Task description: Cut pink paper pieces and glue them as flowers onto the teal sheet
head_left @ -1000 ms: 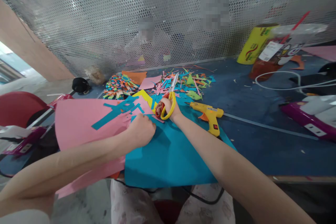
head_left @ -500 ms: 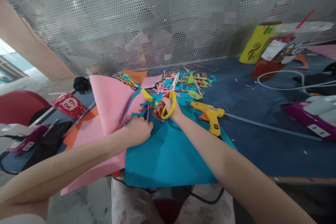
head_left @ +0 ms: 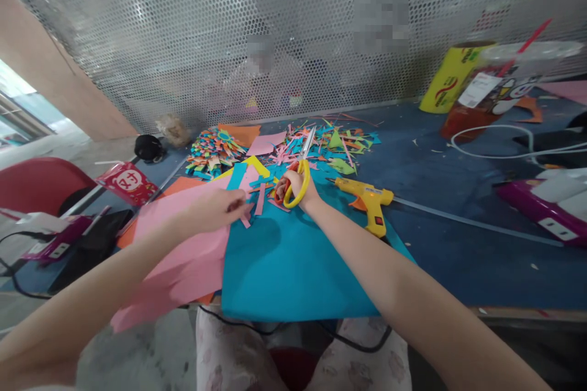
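One pair of red-and-yellow scissors [head_left: 303, 167]

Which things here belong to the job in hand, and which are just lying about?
Likely the job: scissors in the right hand; blue sheet; pink sheet; cut strips; perhaps the untouched glue gun.
Apparently lying about: drink cup; yellow cylinder; red carton.

drink cup [head_left: 465, 121] beside yellow cylinder [head_left: 447, 82] | red carton [head_left: 128, 183] near red chair [head_left: 41, 186] | perforated screen [head_left: 183, 30] behind

Room between glue gun [head_left: 367, 198] and cup [head_left: 502, 91]
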A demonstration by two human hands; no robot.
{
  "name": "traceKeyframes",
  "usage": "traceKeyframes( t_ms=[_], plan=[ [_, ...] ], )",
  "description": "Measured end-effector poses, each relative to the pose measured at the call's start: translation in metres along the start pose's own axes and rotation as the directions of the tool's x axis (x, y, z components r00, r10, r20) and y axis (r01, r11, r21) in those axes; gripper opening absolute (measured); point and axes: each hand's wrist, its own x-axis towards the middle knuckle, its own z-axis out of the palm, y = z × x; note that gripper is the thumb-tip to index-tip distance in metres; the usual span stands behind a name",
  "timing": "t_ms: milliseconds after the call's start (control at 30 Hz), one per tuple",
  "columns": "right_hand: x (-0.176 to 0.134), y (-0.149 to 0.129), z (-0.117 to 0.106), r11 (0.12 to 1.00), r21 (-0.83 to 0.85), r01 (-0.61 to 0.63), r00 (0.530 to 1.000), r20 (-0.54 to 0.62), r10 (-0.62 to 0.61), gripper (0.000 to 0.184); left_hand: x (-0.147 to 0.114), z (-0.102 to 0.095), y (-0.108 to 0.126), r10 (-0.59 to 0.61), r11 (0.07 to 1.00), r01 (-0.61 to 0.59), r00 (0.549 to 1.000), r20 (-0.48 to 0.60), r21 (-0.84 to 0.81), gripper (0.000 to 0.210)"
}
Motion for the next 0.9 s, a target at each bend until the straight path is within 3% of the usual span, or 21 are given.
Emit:
traceKeyframes(
  t_ms=[67,133,200,267,333,433,533,733,900],
  plan=[
    [0.0,0.0,0.001,0.999,0.001,-0.037,0.999,-0.022,0.037,0.021,0.007,-0.002,-0.019,-0.088,0.977,0.075,0.995,-0.054,-0.201,0.037],
    [0.0,-0.001,0.002,0.997,0.001,-0.074,0.996,-0.043,0.074,0.019,0.013,-0.004,-0.035,-0.147,0.908,0.134,0.989,-0.003,-0.397,0.037],
    [-0.001,-0.001,0.003,0.995,-0.001,-0.099,0.994,-0.056,0.098,0.018,0.018,-0.004,-0.043,-0.134,0.886,0.072,0.985,-0.105,-0.457,0.035],
    [-0.001,-0.002,0.003,0.993,-0.007,-0.116,0.991,-0.063,0.115,0.021,0.022,-0.003,-0.041,-0.032,0.948,-0.071,0.949,-0.314,-0.31,0.031],
    [-0.002,-0.003,0.003,0.992,-0.015,-0.126,0.99,-0.066,0.125,0.023,0.024,0.003,-0.033,0.166,0.978,-0.202,0.909,-0.382,-0.056,0.038],
    [-0.003,-0.005,0.002,0.992,-0.027,-0.121,0.99,-0.074,0.119,0.019,0.028,0.015,-0.022,0.391,0.92,-0.379,0.902,-0.182,0.1,0.05],
    [-0.005,-0.007,0.002,0.994,-0.03,-0.107,0.991,-0.084,0.104,0.021,0.032,0.025,-0.026,0.457,0.889,-0.453,0.887,-0.069,0.068,0.046],
    [-0.007,-0.008,0.002,0.991,-0.025,-0.134,0.989,-0.071,0.132,0.026,0.036,0.029,-0.049,0.53,0.848,-0.526,0.845,-0.068,0.065,0.041],
    [-0.004,-0.005,0.001,0.984,-0.031,-0.176,0.981,-0.087,0.172,0.022,0.031,0.025,-0.07,0.501,0.859,-0.482,0.861,-0.089,0.174,0.04]
  ],
)
